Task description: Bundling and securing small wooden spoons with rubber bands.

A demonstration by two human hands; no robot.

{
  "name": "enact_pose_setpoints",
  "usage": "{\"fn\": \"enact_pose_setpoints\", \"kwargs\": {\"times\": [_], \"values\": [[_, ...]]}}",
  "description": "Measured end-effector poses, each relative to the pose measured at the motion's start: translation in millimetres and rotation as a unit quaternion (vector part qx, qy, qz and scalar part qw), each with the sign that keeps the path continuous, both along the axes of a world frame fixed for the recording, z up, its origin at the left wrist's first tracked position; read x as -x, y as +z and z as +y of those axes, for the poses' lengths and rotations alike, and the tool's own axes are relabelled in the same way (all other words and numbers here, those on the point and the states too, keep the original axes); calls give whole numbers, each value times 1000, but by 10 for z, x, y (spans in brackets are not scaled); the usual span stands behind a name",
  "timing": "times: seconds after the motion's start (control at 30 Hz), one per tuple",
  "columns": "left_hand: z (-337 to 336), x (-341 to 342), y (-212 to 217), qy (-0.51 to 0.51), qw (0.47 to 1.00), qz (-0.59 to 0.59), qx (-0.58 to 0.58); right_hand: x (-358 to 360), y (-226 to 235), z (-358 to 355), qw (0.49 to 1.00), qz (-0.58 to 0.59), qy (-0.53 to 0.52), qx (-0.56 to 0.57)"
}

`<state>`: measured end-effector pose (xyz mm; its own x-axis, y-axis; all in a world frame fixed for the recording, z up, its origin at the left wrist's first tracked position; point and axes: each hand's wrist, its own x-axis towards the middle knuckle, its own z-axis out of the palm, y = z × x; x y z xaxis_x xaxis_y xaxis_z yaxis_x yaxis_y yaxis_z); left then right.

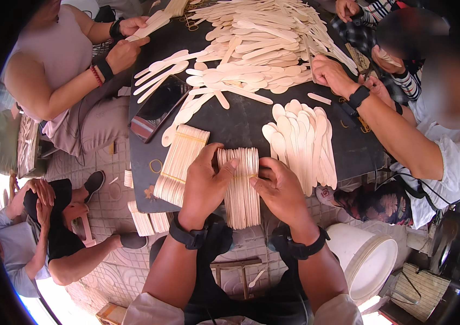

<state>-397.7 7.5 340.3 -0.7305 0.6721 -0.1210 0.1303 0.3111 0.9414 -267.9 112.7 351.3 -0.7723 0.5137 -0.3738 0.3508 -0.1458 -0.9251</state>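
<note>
Left hand (205,181) and right hand (279,187) closed on a stack of wooden spoons (241,187) from either side, at the near edge of the dark desk (241,124) — banded bundle (181,162) just left, fanned loose spoons (303,143) right, phone (159,107) beyond, big loose heap (262,43) farther back — other people's hands around it

A single head-worn fisheye view looks steeply down from just above the dark, flat tabletop (241,127), facing forward across it toward its far edge. The near edge sits close below the lens; straight lines bow toward the black circular rim.
</note>
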Motion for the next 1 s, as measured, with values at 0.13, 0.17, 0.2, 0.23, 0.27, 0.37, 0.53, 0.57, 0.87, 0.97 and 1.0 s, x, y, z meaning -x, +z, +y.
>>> {"fn": "enact_pose_setpoints", "kwargs": {"times": [0.13,0.17,0.2,0.23,0.27,0.37,0.53,0.57,0.87,0.97,1.0], "values": [[109,25,141,4,997,32,67,-31,10,39,975,-22,-47,-217],[122,17,120,6,997,42,57,-40,23,14,976,-23,-38,-211],[123,10,117,9,997,43,57,-45,42,-12,978,-23,-28,-206],[119,1,114,2,997,65,47,-39,110,-40,970,-55,5,-238],[117,-11,113,-5,996,87,37,-49,93,-66,970,-53,9,-238],[94,-66,170,-26,980,190,53,-99,62,-136,943,-67,22,-325],[30,-107,165,-65,963,253,64,-90,45,-228,920,-74,17,-384],[17,-91,138,-64,962,256,69,-85,15,-252,918,-68,23,-390],[-49,-21,159,-27,964,241,108,-54,62,-416,893,-82,42,-440],[-36,-14,204,-23,964,241,109,-53,48,-432,890,-75,42,-448],[-45,0,215,-21,964,243,110,-44,39,-432,892,-73,42,-443]]}}
